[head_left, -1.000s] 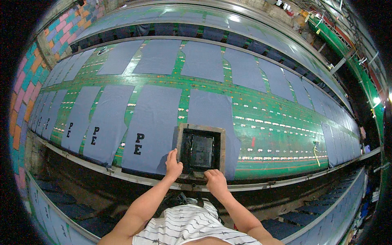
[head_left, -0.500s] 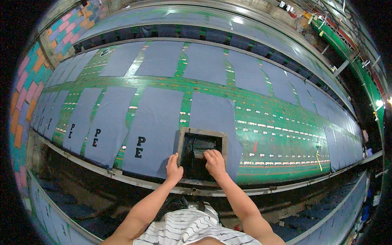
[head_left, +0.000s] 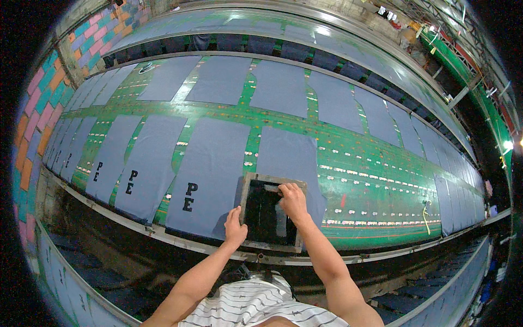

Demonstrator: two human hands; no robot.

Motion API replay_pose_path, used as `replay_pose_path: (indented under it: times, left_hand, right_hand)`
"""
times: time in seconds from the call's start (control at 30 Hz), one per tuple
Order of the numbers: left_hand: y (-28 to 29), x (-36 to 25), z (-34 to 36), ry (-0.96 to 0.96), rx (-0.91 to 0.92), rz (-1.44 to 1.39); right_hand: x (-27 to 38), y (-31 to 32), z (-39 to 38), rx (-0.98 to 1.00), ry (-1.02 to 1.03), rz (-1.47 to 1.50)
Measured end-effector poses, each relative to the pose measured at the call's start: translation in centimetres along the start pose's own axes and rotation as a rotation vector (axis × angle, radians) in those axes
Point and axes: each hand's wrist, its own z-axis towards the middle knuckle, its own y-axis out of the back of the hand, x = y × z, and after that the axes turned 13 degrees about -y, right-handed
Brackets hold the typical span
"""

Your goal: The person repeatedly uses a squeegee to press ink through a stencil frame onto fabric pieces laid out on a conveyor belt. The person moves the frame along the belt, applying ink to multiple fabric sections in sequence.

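Head view: the right hand (head_left: 294, 203) has its fingers clamped on a squeegee (head_left: 272, 188) at the far end inside a screen-printing frame (head_left: 245, 196), which lies over a blue fabric panel (head_left: 287, 151) on the green table (head_left: 376, 191). The left hand (head_left: 236, 229) touches the frame's left rail; whether its fingers grip, I cannot tell.

A rectangular printing frame (head_left: 262, 177) lies flat at the lower centre of the picture, slightly tilted — its rim worn and grey-brown, its inside dark and glossy, with a paler streak toward the right. A narrow greyish bar (head_left: 270, 188) sits crosswise inside, near the upper rim, its right end hidden from sight. Under the frame lies a blue-grey fabric panel (head_left: 289, 152) — smooth and flat, its upper part showing above the frame and a strip to the right.
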Motion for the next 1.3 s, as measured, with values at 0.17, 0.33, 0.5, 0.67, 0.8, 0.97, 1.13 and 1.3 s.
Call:
replay_pose_path:
  times: [0.17, 0.33, 0.5, 0.67, 0.8, 0.97, 1.13, 1.3]
  left_hand:
    - [0.4, -1.4, 0.3, 0.058, 0.053, 0.015]
    - [-0.2, -0.4, 0.0, 0.059, 0.031, 0.024]
    - [-0.1, 0.1, 0.0, 0.035, 0.044, 0.020]
    - [-0.8, 0.8, 0.0, -0.010, 0.005, 0.049]
    - [-0.7, 0.7, 0.1, -0.028, 0.012, 0.044]
    - [-0.5, 0.4, 0.2, -0.072, 0.025, 0.067]
    - [-0.3, 0.4, 0.1, -0.046, 0.016, 0.064]
    - [-0.7, 0.6, 0.0, -0.012, 0.010, 0.075]
  right_hand:
    - [-0.6, -0.9, 0.4, 0.023, -0.031, -0.023]
    - [1.0, -0.1, -3.0, 0.056, 0.003, -0.047]
    - [3.7, 1.4, -9.3, 0.080, -0.019, -0.048]
    - [5.5, 2.0, -15.1, -0.003, -0.001, 0.027]
    - [6.6, 3.0, -17.8, 0.020, 0.003, 0.019]
    - [6.7, 3.7, -18.7, 0.081, 0.002, -0.010]
    - [6.2, 7.5, -17.0, 0.276, -0.090, 0.223]
    - [1.7, 5.0, -16.2, -0.148, -0.626, 0.253]
